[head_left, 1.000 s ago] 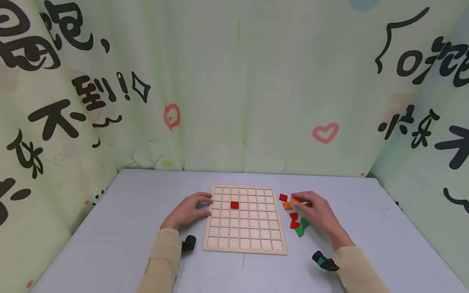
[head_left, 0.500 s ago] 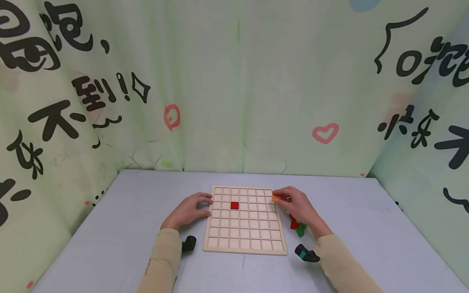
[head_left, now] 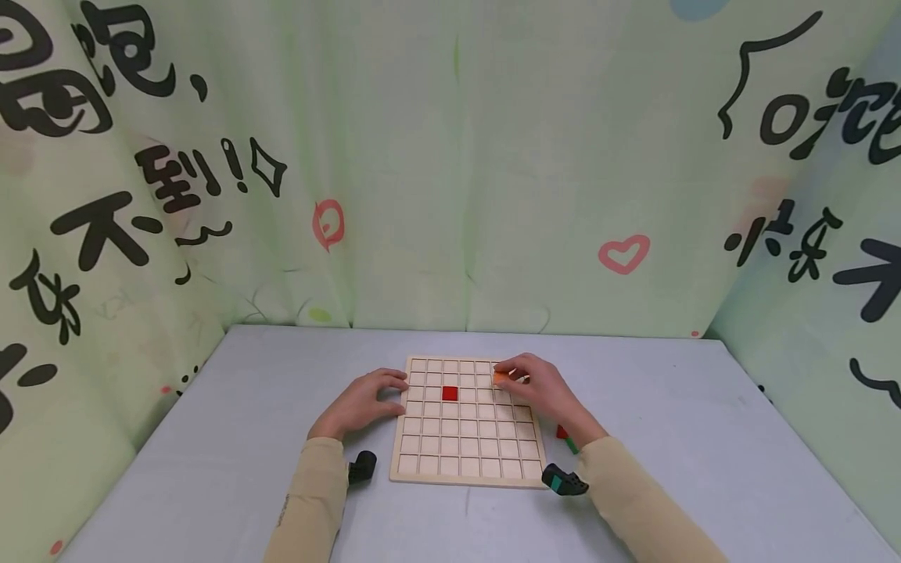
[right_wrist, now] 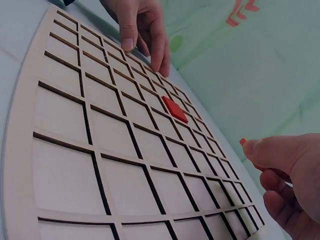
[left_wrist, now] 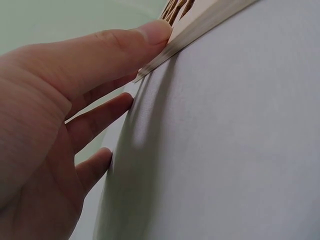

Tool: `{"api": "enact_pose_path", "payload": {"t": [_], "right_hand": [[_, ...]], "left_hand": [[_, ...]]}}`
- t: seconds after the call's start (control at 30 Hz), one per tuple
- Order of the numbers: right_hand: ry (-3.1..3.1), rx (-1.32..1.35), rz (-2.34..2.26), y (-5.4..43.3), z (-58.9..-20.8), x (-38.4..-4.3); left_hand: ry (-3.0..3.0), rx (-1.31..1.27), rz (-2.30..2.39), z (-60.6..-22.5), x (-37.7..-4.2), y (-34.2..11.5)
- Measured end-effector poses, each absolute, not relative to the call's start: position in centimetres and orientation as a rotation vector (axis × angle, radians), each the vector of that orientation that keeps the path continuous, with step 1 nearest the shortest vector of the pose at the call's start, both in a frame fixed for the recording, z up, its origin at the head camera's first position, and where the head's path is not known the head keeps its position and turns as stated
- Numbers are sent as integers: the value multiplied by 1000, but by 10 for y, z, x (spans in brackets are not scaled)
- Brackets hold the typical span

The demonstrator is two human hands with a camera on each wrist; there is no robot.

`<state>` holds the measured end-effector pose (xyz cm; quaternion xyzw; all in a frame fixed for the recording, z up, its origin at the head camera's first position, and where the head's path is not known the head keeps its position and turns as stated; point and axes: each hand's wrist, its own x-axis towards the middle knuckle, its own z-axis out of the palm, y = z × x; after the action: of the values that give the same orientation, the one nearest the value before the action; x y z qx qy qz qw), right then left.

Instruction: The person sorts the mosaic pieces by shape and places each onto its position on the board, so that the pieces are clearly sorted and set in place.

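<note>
A wooden grid board (head_left: 468,478) with square cells lies on the table, and one red square tile (head_left: 450,393) sits in a cell in its upper left part. My left hand (head_left: 362,403) rests at the board's left edge, thumb and fingertips touching the frame. In the left wrist view the thumb (left_wrist: 125,45) lies against the rim, the other fingers spread. Over the upper right cells, my right hand (head_left: 542,387) pinches a small orange tile (head_left: 500,378) between thumb and fingers. The right wrist view shows only a corner of the orange tile (right_wrist: 243,141) beyond the thumb.
Right of the board, a red piece (head_left: 561,432) and a green piece (head_left: 572,445) show partly from behind the right wrist. A patterned curtain (head_left: 464,195) stands behind the white table (head_left: 281,352). Black wrist devices (head_left: 362,467) are on both arms.
My right hand has carried the orange tile leftward from the loose pieces beside the board to above its upper right cells. The left hand and the red tile on the board have stayed put.
</note>
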<state>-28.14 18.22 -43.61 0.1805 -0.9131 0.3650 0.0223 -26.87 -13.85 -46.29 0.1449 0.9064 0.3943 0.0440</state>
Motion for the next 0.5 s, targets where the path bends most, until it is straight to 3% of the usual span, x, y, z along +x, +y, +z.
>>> {"api": "enact_pose_path", "payload": {"t": [0.5], "right_hand": [[-2819,629,1220,162,-448,-286]], "left_hand": [[2768,446,1201,-462,-269,-138]]}}
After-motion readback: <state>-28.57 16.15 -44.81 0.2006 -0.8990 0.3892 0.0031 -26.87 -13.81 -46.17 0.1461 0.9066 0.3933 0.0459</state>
